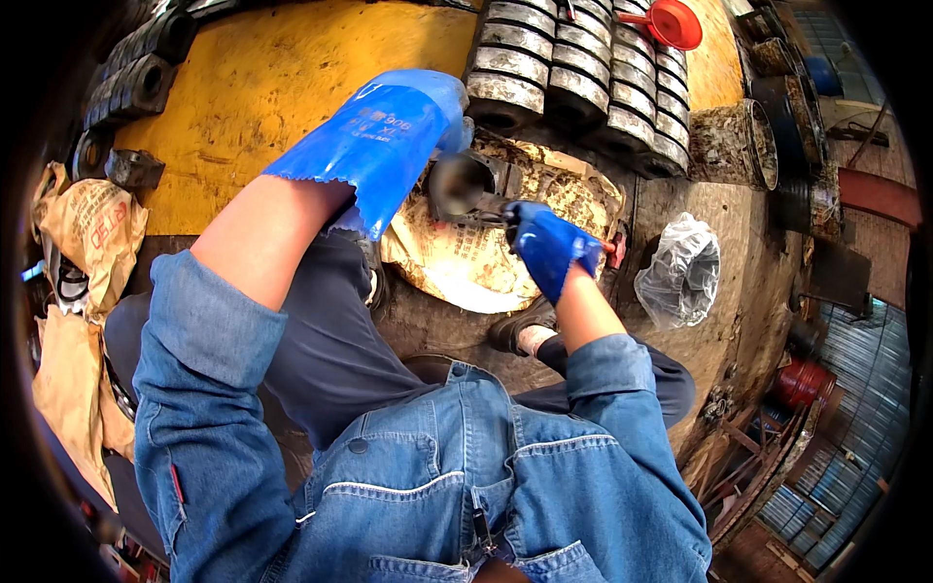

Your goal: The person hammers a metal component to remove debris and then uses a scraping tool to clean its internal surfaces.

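Head view. The work piece is a dark metal block (505,177) with a round bore. It rests on a round base (452,270) covered with stained, crumpled paper, ahead of the seated person and between the two hands. The bore faces the person; its interior is blurred.

Left hand (449,109): fitted with a long blue glove whose ragged cuff reaches the forearm. The hand is positioned at the upper side of the block, with the fingers bent down toward it. The fingertips are largely hidden, so whether they grip the block or only rest against it cannot be told.

Right hand (546,243): fitted with a blue glove and closed around a red-handled tool (616,251). The red end projects to the right of the hand; the opposite end points toward the bore. Contact between the tool and the block cannot be confirmed.

Surrounding items: rows of similar metal parts (583,83) stand beyond the block, with a red pan (674,24) on top at their far right. A crusted bucket (729,146) lies beside the rows. A clear plastic bag (680,272) sits to the right of the base. Brown paper sacks (102,238) are located at far left, beside a yellow board (282,73).
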Tool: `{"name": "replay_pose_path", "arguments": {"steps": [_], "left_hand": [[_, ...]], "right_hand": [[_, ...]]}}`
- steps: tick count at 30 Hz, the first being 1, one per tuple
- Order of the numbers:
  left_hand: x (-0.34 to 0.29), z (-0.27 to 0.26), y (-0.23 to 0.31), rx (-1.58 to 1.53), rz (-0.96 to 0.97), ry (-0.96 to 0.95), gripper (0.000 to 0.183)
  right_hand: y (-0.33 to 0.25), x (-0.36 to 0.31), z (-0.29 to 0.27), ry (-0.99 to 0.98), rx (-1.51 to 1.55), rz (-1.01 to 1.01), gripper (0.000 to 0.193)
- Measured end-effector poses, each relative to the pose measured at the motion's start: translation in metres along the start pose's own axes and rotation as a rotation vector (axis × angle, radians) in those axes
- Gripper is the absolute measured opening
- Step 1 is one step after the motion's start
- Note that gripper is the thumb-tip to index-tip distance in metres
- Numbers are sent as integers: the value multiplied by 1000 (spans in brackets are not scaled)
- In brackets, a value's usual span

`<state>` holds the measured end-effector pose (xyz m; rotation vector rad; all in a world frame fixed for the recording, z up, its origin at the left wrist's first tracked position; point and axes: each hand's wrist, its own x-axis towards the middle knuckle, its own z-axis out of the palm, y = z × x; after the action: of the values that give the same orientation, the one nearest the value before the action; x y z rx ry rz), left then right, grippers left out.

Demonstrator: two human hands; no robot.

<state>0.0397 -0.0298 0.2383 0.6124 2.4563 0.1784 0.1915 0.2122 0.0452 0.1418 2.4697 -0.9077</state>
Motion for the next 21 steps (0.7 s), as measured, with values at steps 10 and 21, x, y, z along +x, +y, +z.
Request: {"name": "replay_pose_path", "arguments": {"steps": [10, 21], "left_hand": [[-4, 0, 19, 39, -13, 88, 39], [9, 7, 21, 115, -150, -29, 38]], "right_hand": [[125, -148, -183, 777, 1308, 711, 25], [208, -233, -176, 1125, 618, 872, 35]]}}
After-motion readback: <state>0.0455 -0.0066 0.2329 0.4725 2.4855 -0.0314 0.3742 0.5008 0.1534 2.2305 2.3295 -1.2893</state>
